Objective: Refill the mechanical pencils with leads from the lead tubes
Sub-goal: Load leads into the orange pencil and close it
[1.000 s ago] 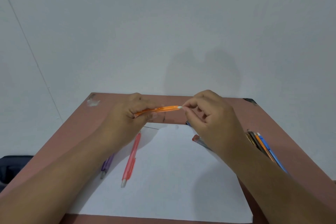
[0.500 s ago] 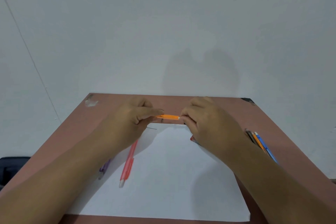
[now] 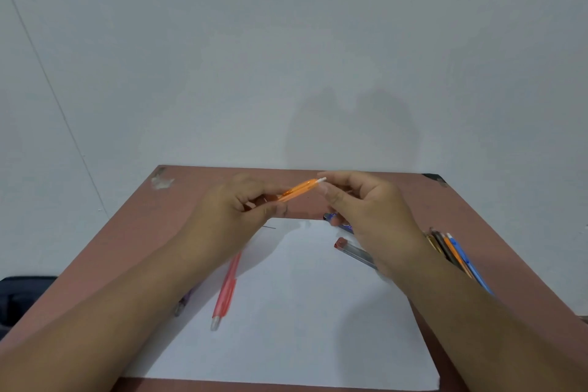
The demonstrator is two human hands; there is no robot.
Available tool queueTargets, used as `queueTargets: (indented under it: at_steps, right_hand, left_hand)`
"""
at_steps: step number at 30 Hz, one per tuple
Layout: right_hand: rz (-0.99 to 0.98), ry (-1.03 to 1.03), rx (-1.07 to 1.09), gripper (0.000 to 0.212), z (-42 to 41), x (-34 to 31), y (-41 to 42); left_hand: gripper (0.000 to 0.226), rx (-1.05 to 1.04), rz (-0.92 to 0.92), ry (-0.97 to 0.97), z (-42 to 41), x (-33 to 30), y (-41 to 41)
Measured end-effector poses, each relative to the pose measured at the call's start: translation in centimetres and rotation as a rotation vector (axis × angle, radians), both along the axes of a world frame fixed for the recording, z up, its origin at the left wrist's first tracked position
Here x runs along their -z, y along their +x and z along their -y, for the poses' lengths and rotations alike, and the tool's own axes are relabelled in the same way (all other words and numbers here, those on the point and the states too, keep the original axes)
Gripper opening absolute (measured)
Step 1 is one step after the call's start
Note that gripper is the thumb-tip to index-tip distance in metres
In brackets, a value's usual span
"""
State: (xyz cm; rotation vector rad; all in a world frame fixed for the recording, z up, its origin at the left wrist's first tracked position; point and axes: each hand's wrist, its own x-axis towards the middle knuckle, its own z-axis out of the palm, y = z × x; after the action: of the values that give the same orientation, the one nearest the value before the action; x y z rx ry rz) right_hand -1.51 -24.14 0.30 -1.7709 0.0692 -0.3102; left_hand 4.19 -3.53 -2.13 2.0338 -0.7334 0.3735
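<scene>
An orange mechanical pencil [image 3: 299,189] is held in the air above the far middle of a reddish-brown table [image 3: 496,232], tilted so its white eraser end points toward two o'clock. It looks like a light, thin plastic barrel — stiff but smooth, likely to slip or spin if pinched loosely, so the firmest hold is probably around the mid-barrel, leaving the cap end free.

The left hand [image 3: 235,213] grips the pencil's lower end, fingers and thumb curled around it. The right hand [image 3: 366,210] sits just at three o'clock of the eraser tip, fingers loosely curled with fingertips [image 3: 324,189] close beside the white end; whether they touch or pinch it cannot be told.

Below the hands lies a white sheet of paper [image 3: 302,321]. On it, toward seven o'clock, rests a pink mechanical pencil [image 3: 226,288], and a purple pencil [image 3: 184,302] shows partly under the left forearm. Toward four o'clock of the orange pencil lies a clear lead tube [image 3: 354,251] with a red cap, and a dark lead tube [image 3: 337,219] peeks out under the right hand. At the table's right edge sits a bundle of pencils [image 3: 455,254], orange and blue among them.
</scene>
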Motion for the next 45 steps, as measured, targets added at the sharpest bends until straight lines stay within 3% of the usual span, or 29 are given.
queueTargets:
  at_steps: [3,8,11,16,20,23,25,28,29,33,37,45]
  right_hand:
    - [-0.096,0.052,-0.083,0.01,-0.7,0.2,-0.3]
    - [-0.082,0.108,-0.113,0.015,-1.0,0.4,-0.2]
    - [-0.031,-0.099,-0.063,0.01,-0.1,1.1,0.6]
    - [0.13,-0.801,-0.028,0.016,1.0,3.1,2.9]
    - [0.1,-1.014,-0.09,0.013,0.5,3.7,3.6]
    - [0.086,-1.045,-0.093,0.016,0.1,3.5,3.5]
    - [0.094,-0.904,-0.041,0.015,0.0,3.2,3.1]
    - [0.075,-0.279,0.111,0.015,0.1,1.6,2.1]
    - [0.096,-0.161,0.132,0.015,0.3,1.2,1.9]
    - [0.1,0.12,0.077,0.015,0.1,0.5,1.4]
    - [0.082,0.314,0.032,0.01,-0.5,0.2,1.2]
    - [0.057,0.377,-0.003,0.013,-0.7,0.2,1.2]
  left_hand:
    - [0.037,0.048,-0.054,-0.079,0.6,-0.1,-0.6]
    - [0.034,0.083,-0.092,-0.089,1.3,-0.4,-1.3]
    - [0.026,0.016,-0.094,-0.026,0.7,-0.1,-0.8]
    - [0.022,-0.084,-0.082,0.05,-0.5,0.2,0.5]
    - [0.021,-0.091,-0.092,0.036,-1.2,0.2,1.2]
    - [0.026,-0.078,-0.07,0.057,-1.3,0.1,1.2]
    - [0.032,-0.069,-0.05,0.071,-1.3,0.1,1.1]
    - [0.043,-0.048,-0.02,0.068,-1.3,0.2,1.2]
    - [0.046,-0.034,-0.012,0.066,-1.3,0.2,1.2]
    - [0.044,0.005,0.006,0.056,-1.1,0.3,1.0]
    - [0.042,0.024,0.026,0.048,-0.8,0.1,0.6]
    - [0.038,0.028,0.054,0.046,-0.8,0.2,0.6]
